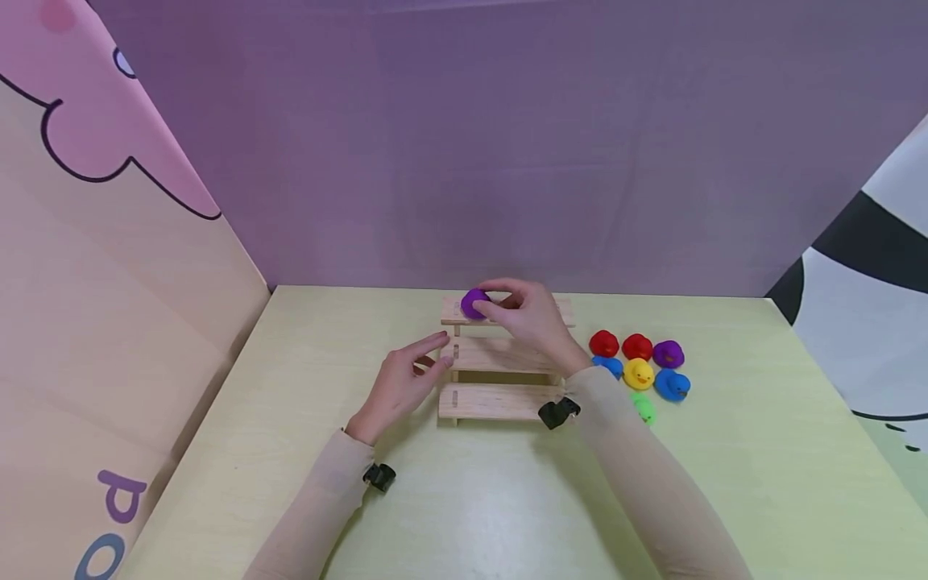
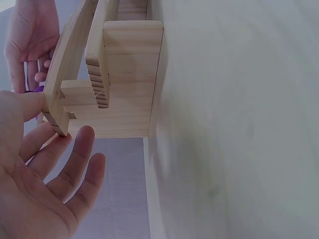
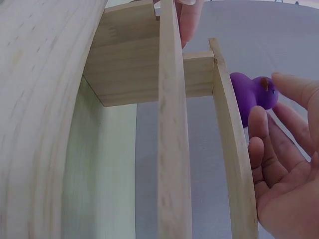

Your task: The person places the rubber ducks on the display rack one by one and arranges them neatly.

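A purple rubber duck sits at the left end of the top step of a wooden three-step rack. My right hand pinches this duck; in the right wrist view the thumb is at the duck's head and curled fingers are beside the top plank. At the rack's left end, my left hand holds the end of a plank between thumb and fingers. The left wrist view shows that thumb on the plank, with the other fingers spread below it.
Right of the rack, several rubber ducks lie grouped on the table: red, another purple, yellow, blue and green. The right forearm partly covers this group. A purple backdrop stands behind the table.
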`<act>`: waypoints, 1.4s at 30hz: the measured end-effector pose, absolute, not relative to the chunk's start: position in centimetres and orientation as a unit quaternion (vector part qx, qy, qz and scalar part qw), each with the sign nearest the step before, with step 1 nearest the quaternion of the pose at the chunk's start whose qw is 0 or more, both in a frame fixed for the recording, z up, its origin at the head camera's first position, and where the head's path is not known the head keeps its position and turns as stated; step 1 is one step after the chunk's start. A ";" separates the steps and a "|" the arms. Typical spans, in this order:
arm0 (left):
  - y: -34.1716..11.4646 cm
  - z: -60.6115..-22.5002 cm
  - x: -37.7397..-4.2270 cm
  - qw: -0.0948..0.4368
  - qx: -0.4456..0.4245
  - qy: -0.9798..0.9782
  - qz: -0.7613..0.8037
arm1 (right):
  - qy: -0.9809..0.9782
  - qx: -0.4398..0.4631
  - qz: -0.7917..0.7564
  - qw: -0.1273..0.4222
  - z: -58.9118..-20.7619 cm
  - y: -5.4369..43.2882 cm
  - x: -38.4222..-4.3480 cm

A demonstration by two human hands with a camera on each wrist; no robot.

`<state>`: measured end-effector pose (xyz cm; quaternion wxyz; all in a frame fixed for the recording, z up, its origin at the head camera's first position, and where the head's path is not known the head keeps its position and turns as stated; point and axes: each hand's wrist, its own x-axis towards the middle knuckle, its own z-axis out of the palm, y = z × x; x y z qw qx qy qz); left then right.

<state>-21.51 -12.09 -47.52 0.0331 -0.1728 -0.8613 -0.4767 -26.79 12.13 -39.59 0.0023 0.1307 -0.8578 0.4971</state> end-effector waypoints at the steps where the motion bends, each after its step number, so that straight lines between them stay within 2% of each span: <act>1: -12.1 -47.5 -21.5 0.033 -0.172 -0.861 -0.478 | -0.857 0.129 0.499 0.004 -39.6 12.3 -26.8; 28: -12.2 -47.5 -21.4 0.033 -0.162 -0.862 -0.479 | -0.869 0.087 0.478 0.091 -40.6 20.1 -22.2; 42: -11.8 -47.4 -21.3 0.028 -0.154 -0.865 -0.477 | -0.881 0.053 0.465 0.073 -42.0 24.7 -20.3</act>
